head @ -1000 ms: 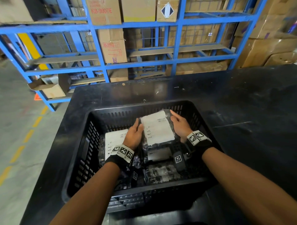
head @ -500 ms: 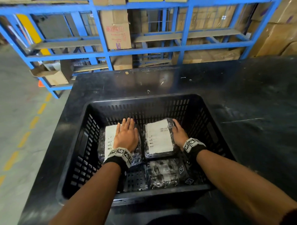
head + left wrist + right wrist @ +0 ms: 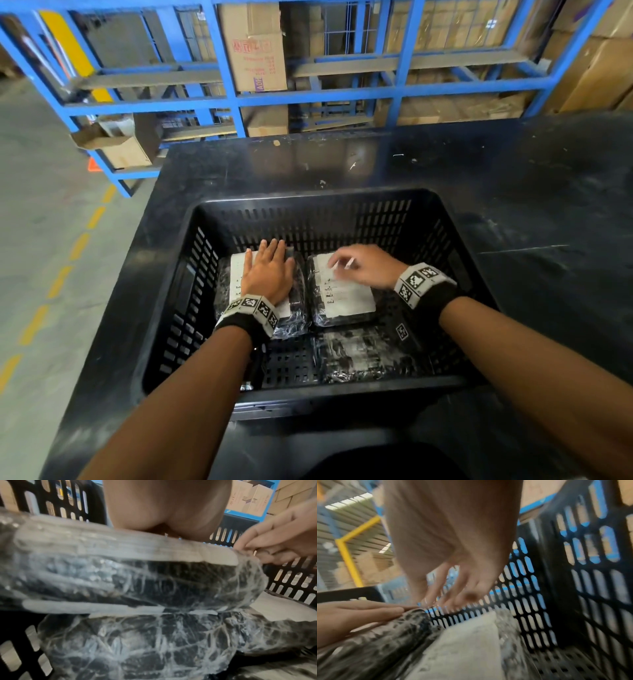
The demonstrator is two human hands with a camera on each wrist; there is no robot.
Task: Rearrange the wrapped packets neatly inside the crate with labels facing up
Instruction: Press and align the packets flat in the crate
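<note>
Black slotted plastic crate [image 3: 164, 308] standing on a dark surface [image 3: 513, 192], seen from above in the head view; beyond it, a blue steel rack [image 3: 236, 99] holding cardboard boxes [image 3: 255, 51], and at far left a concrete floor [image 3: 37, 212] with a dashed yellow line. Inside the crate, from left to right: the left packet [image 3: 298, 294] — dark contents in clear film, white label uppermost — lying in the far-left part of the crate floor, with the left hand [image 3: 269, 274] laid flat on it, fingers straight and together, grasping nothing; just beside it, touching or nearly so, the right packet [image 3: 346, 294], likewise label up, with the right hand [image 3: 366, 265] over its far end, fingers loosely bent and blurred, nothing held between them. Whether the fingertips touch the film cannot be told. Nearer the camera, below the right packet, a third wrapped packet [image 3: 363, 356] lies with no label showing. In the left wrist view the left packet [image 3: 120, 568] is seen edge-on, resting on another wrapped packet [image 3: 137, 642] beneath. Both wrists carry bands with black-and-white markers [image 3: 255, 306].
</note>
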